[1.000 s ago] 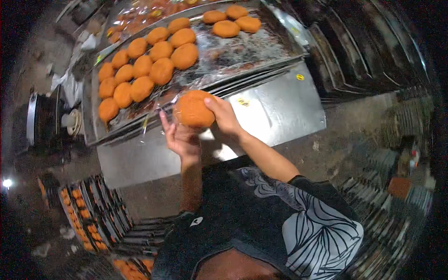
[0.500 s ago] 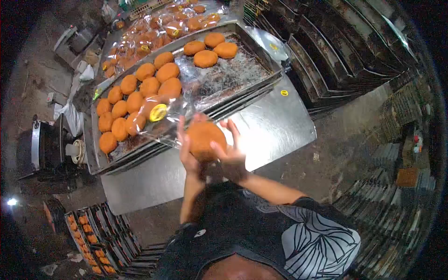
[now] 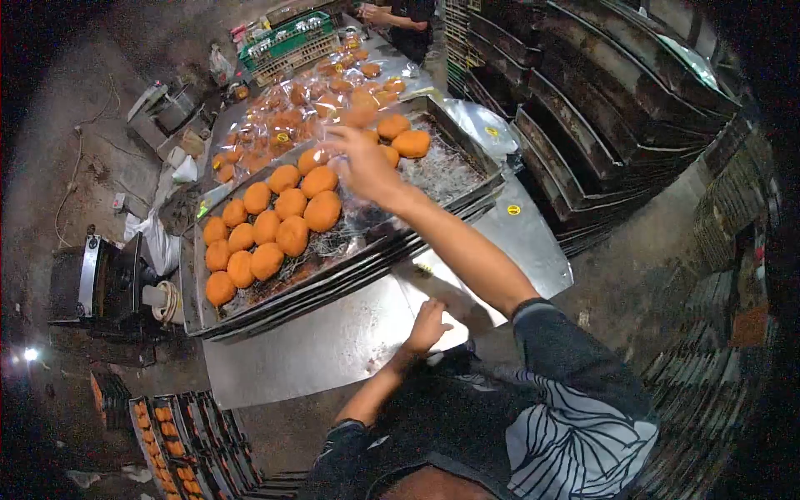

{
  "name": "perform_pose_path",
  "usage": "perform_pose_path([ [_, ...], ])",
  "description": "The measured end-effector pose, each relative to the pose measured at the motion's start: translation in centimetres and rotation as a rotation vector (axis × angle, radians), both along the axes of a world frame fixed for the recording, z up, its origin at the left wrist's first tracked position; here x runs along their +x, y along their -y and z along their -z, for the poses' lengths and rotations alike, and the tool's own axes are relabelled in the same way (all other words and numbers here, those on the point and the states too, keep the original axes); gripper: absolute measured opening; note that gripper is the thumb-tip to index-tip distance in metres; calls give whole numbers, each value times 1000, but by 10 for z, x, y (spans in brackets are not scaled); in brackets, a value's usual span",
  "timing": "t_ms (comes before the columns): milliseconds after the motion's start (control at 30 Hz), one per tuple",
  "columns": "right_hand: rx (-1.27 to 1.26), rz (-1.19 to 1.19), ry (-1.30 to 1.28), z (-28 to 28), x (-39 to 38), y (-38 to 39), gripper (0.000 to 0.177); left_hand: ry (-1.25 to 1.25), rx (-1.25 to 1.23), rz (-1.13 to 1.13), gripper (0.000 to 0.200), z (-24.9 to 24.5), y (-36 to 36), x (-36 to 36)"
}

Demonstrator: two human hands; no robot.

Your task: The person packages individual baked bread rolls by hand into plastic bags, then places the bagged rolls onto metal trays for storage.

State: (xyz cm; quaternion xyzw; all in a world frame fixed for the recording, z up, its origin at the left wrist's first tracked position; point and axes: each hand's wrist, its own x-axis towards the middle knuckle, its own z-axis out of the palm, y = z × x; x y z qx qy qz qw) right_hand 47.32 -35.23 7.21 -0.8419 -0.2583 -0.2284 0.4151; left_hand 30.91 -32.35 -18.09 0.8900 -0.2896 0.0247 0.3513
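Note:
My right hand (image 3: 365, 165) reaches over the baking tray (image 3: 467, 198), fingers spread and nothing held in them. Just beyond its fingertips is a blurred orange-brown bun (image 3: 363, 110), close to the pile of bagged buns (image 3: 283, 117). Rows of round unwrapped buns (image 3: 267, 226) fill the tray's left part, with a few more buns (image 3: 411, 143) at its far right corner, partly hidden by my hand. My left hand (image 3: 427, 328) is low over the metal table, fingers closed at the edge of a clear plastic bag (image 3: 423, 269) with a yellow label.
The tray rests on a stack of others on the metal table (image 3: 283, 371). Tall stacks of dark trays (image 3: 575, 108) stand at right. A green crate (image 3: 287, 40) and another person's hand (image 3: 377, 14) are at the back. Loaded racks (image 3: 171, 442) stand lower left.
Both hands held a bun in a clear bag near my chest. They have parted: the right has swung forward over the tray without it, the left has dropped to the table. The view has shifted.

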Motion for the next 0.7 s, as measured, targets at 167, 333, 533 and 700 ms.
perform_pose_path([
  [167, -77, -267, -890, 130, -108, 83, 45, -356, -227, 91, 18, 77, -20, 14],
  [333, -106, -430, -781, 219, -181, 131, 20, -593, -355, -184, 19, 30, -26, 25],
  [533, -63, 76, -812, 261, -186, 134, 11, -642, -356, -47, 21, 15, 0, 30],
  [700, 286, 157, -1053, 221, -186, 134, 12, -790, -673, -111, 12, 2, 18, 33],
])
